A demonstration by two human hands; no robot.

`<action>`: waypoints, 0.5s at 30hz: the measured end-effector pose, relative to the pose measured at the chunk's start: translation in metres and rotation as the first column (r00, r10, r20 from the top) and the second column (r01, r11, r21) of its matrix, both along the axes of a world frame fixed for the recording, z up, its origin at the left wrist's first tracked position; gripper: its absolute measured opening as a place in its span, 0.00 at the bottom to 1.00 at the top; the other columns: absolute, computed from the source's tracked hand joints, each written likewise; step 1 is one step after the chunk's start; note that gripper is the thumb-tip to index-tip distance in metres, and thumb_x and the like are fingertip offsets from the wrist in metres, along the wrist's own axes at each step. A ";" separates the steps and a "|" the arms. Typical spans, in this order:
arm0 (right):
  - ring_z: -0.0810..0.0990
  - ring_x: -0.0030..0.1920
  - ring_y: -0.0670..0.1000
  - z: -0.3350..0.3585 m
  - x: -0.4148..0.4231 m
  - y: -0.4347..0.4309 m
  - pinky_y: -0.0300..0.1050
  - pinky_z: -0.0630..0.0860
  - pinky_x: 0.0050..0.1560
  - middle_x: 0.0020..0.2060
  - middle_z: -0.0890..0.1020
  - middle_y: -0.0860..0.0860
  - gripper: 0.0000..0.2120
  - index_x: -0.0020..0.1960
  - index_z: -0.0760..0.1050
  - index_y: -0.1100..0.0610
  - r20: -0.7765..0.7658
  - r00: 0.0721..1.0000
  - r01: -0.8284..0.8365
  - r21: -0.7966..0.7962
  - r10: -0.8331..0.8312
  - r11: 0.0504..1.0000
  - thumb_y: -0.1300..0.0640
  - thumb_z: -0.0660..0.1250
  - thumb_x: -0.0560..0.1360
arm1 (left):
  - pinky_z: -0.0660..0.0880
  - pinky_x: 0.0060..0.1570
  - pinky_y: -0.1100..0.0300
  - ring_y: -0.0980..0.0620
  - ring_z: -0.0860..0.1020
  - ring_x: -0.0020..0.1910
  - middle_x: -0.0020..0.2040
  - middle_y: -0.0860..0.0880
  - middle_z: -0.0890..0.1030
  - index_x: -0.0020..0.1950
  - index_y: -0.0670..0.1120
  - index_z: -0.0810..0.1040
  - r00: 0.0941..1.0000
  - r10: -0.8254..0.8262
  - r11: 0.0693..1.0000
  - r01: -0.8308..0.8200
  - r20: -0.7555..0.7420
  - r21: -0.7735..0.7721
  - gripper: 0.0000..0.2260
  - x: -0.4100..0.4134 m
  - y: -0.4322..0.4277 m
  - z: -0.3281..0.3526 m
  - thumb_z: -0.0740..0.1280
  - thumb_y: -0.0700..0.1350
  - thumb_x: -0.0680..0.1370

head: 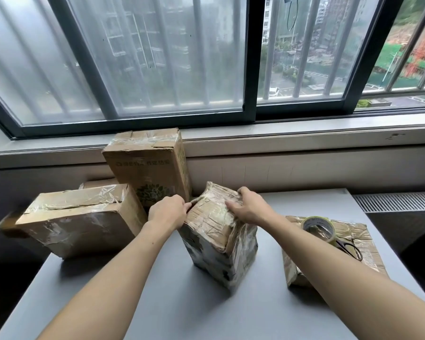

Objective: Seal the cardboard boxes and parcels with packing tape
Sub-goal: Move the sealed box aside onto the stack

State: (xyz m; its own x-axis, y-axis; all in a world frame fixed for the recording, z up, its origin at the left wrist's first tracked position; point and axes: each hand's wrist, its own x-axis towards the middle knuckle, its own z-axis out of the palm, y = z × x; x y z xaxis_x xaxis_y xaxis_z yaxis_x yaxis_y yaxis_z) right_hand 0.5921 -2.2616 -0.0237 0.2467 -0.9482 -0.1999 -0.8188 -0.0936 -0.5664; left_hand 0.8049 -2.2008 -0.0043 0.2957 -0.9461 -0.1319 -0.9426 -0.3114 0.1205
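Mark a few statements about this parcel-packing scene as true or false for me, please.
1. The left hand and the right hand both hold the crumpled middle parcel. True.
2. The right hand holds the tape roll. False: the roll lies on the flat parcel at the right, untouched.
3. Black-handled scissors lie beside the tape roll. True.
4. The tall box lies flat on its side. False: it stands upright below the window sill.
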 end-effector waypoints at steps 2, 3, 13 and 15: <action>0.74 0.65 0.59 -0.001 -0.002 -0.004 0.49 0.71 0.63 0.64 0.77 0.58 0.26 0.69 0.70 0.58 0.068 0.997 0.047 -0.060 -0.043 0.997 0.42 0.64 0.79 | 0.73 0.45 0.53 0.41 0.79 0.51 0.52 0.45 0.82 0.47 0.48 0.75 0.999 -0.023 0.999 0.022 0.032 0.026 0.15 0.000 0.003 -0.001 0.55 0.55 0.84; 0.73 0.67 0.59 -0.002 -0.003 -0.005 0.49 0.71 0.66 0.65 0.76 0.58 0.26 0.70 0.69 0.58 0.086 0.995 0.063 -0.075 -0.056 0.995 0.43 0.64 0.79 | 0.73 0.47 0.53 0.42 0.79 0.51 0.53 0.45 0.82 0.49 0.48 0.74 0.999 -0.039 0.998 0.038 0.023 0.058 0.13 0.000 0.003 0.001 0.55 0.54 0.84; 0.73 0.68 0.59 -0.006 -0.012 -0.003 0.51 0.70 0.68 0.67 0.75 0.58 0.24 0.71 0.69 0.58 0.179 0.978 0.116 -0.044 -0.107 0.992 0.48 0.64 0.79 | 0.75 0.49 0.51 0.44 0.78 0.54 0.55 0.45 0.80 0.56 0.45 0.76 0.996 -0.078 0.997 0.078 0.037 0.000 0.17 -0.037 -0.014 0.012 0.58 0.57 0.82; 0.73 0.68 0.58 -0.003 -0.018 -0.001 0.49 0.69 0.68 0.67 0.75 0.58 0.24 0.72 0.69 0.59 0.183 0.979 0.104 -0.048 -0.094 0.993 0.49 0.65 0.79 | 0.74 0.52 0.49 0.43 0.77 0.58 0.57 0.44 0.77 0.60 0.44 0.74 0.995 -0.073 0.989 0.082 0.071 -0.122 0.17 -0.046 -0.015 0.016 0.58 0.56 0.82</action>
